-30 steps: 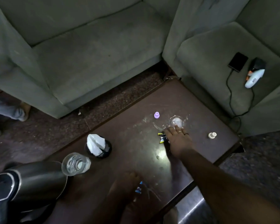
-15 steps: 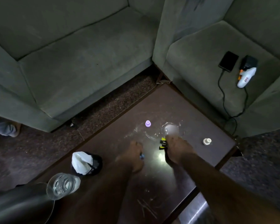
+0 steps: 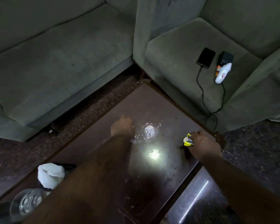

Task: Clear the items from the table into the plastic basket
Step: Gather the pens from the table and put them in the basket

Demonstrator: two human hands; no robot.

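Note:
On the dark wooden table (image 3: 152, 107) my left hand (image 3: 121, 126) reaches far forward with its fingers curled down over the spot where the small purple cap lay. The cap is hidden under it. Just to its right lies a clear round lid (image 3: 150, 131). My right hand (image 3: 204, 145) is at the table's right corner and grips the yellow-and-black batteries (image 3: 189, 143), with a small white cap (image 3: 185, 139) pressed against them. The plastic basket is not in view.
A white tissue in a black holder (image 3: 50, 175) and an empty glass (image 3: 27, 202) stand at the table's near left. Grey sofas border the far sides. A phone (image 3: 206, 57), its cable and a white glue gun (image 3: 223, 73) lie on the right seat.
My left hand moved forward from the table's middle to the purple cap's spot. My right hand slid right with the batteries to where the white cap stood.

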